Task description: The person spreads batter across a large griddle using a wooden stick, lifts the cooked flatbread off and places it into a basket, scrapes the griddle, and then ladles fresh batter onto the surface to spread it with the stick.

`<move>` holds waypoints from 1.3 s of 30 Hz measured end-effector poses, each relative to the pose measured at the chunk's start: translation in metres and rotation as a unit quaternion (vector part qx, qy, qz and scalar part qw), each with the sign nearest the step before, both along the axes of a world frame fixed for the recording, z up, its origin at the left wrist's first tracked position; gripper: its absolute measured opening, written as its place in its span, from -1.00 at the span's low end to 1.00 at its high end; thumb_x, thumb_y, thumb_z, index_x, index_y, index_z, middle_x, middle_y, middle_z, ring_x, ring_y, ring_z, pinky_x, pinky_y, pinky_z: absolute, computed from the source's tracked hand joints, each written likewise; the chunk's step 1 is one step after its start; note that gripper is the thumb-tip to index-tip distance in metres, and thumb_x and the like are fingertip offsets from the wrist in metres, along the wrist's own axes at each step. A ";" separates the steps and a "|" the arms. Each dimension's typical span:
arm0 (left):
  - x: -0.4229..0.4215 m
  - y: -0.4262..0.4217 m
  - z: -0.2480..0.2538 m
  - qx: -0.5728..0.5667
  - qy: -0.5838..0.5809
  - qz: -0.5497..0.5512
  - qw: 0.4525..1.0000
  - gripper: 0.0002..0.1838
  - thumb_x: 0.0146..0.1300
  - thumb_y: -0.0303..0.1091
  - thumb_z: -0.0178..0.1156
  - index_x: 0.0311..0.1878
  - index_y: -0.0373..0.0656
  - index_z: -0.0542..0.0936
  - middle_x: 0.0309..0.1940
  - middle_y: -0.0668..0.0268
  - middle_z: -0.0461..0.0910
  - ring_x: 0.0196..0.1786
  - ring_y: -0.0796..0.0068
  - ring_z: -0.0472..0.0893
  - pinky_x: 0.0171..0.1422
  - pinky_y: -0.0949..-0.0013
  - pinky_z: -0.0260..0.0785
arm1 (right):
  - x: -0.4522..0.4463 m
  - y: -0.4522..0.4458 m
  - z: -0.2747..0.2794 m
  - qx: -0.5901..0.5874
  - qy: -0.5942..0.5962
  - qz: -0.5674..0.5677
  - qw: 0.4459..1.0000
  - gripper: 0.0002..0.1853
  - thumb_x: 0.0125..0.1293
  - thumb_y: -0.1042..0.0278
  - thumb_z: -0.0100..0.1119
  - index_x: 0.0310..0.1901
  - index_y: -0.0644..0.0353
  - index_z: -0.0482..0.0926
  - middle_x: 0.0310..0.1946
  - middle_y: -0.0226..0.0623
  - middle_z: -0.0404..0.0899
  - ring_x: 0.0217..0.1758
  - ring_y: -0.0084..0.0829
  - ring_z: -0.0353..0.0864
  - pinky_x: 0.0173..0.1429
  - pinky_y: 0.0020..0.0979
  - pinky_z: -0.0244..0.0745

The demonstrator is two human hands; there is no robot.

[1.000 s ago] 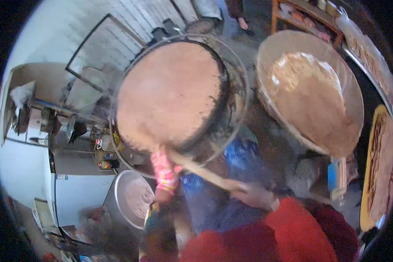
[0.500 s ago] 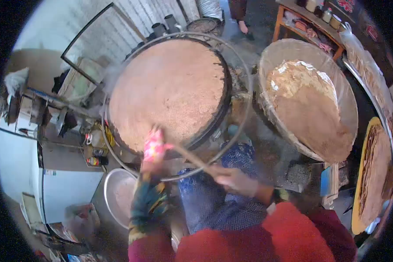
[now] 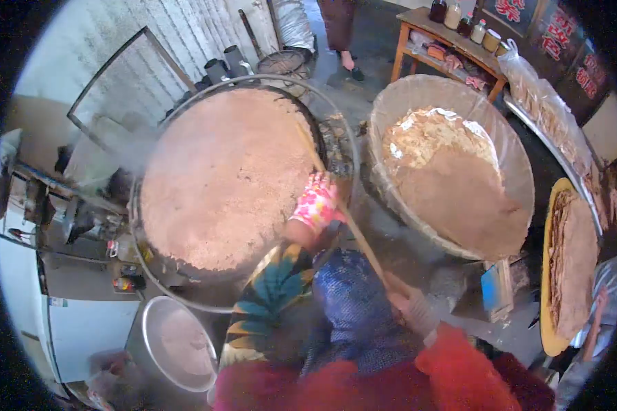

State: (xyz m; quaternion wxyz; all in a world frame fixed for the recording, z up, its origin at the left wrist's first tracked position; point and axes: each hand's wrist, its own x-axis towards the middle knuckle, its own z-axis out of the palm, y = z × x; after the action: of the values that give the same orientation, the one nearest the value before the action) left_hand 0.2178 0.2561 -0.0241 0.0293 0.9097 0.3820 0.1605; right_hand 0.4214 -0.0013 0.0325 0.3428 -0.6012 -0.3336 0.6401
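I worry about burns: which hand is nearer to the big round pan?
Left. The left hand is at the edge of the pan; the right hand is farther off, closer to the body, holding the wooden stick.

The gloved left hand (image 3: 315,202) grips the stick (image 3: 360,241) around its middle, bare wrist (image 3: 301,233) and sleeved left forearm (image 3: 271,301) slanting up from its left. The right hand (image 3: 413,306) curls round its near end, right forearm (image 3: 463,366) below.

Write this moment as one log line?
left hand: gloved, holding wooden stick | right hand: holding it nearer body | stick: far end over brownish layer
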 end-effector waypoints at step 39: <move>-0.188 -0.238 -0.068 0.050 -0.009 0.354 0.934 -0.72 0.12 -0.12 0.05 -0.33 -0.16 0.49 -0.34 0.11 0.47 -0.12 0.04 0.45 0.27 -0.10 0.06 | -0.182 0.051 -0.050 0.142 0.051 0.329 0.932 -0.59 0.24 0.20 0.09 0.13 0.04 0.47 -0.41 -0.41 0.58 -0.42 -0.53 0.49 -0.29 -0.46 0.43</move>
State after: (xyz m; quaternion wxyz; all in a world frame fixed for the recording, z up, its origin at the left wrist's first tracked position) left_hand 0.0301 0.0184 -0.0918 -0.0712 0.7142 0.6705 0.1878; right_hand 0.2390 0.0496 -0.0177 0.2117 -0.3695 -0.5825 0.6923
